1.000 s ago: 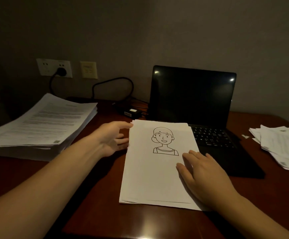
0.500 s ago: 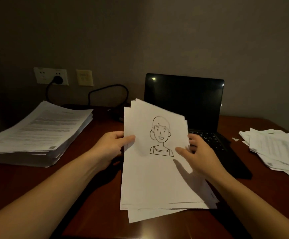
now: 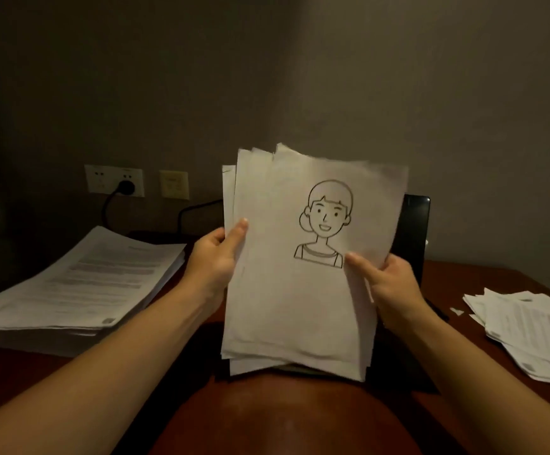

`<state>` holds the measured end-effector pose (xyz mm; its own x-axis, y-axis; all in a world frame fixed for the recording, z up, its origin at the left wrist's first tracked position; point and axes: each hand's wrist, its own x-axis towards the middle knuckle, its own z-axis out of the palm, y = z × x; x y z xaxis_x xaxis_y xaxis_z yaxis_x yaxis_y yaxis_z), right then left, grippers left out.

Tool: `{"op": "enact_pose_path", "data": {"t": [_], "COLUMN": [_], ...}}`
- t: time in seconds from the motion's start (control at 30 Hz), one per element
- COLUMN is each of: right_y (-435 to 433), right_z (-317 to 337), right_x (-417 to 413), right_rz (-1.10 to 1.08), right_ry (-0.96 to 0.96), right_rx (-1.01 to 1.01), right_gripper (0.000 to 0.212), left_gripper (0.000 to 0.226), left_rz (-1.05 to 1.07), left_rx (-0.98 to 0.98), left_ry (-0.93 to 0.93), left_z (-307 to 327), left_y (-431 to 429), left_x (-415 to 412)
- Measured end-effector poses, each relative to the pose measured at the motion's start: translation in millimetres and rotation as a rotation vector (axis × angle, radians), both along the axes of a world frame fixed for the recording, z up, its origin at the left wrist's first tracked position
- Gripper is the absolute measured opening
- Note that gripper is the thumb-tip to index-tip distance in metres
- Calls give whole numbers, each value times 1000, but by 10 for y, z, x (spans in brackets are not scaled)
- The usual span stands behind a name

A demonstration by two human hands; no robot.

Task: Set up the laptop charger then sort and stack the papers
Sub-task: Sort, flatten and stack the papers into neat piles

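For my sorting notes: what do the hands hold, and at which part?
The sheaf of papers, upright: the left hand grips its left edge, the right hand its right edge.

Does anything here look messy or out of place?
Yes. The held sheaf of sheets is uneven, its top and bottom edges staggered. The right-hand paper pile is fanned out loosely, with a small scrap beside it. The left stack looks tidy.
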<state>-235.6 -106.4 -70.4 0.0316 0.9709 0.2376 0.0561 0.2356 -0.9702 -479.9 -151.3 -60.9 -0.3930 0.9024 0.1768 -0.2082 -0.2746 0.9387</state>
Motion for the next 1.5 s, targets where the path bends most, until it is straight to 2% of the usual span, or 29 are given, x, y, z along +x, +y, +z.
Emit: {"op": "enact_pose_path", "data": {"t": [0.17,0.33,0.43,0.53,0.57,0.63,0.8,0.87,1.0,1.13,1.23,1.33,1.5], "right_y": [63,76,44,26,26,44,41,18,6,37,62,80,43], "right_z": [313,234,2,-145,-143,-86,-32,-161,-298,-180,-17,90,100], "right_x": [-3,6,-58,-129,-139,-136,-142,-189,-279,-393,-546,-786,-1345], "right_rz": [63,85,94,62,44,19,92,132,125,121,122,131,213], "right_ry": [63,63,-4,29,33,39,22,-20,-13,-70,-124,-98,-54], "right_rx": [156,116,64,48,63,110,155,112,52,57,91,63,-40], "right_gripper": [34,37,29,36,41,40,38,40,31,25,30,37,22], "left_gripper": [27,22,26,32,27,14,9,12,20,30,45,51,54], "left_rz": [-48,-19,-54,0,29,42,19,2,25,80,121,160,232], "left_rx": [116,121,75,70,73,78,27,-34,-111,-103,-106,-152,-284], "left_ry": [-55,6,96,267,304,296,207,240,276,338,343,351,433], "left_z": [306,235,-33,-204,-209,-148,-177,-344,-482,-307,-128,33,125], "left_y": [49,19,-17,-17,-1,20,89,110,112,124,128,102,-97], "left_x": [16,105,214,294,300,295,238,226,177,-48,-304,-595,-1152]}}
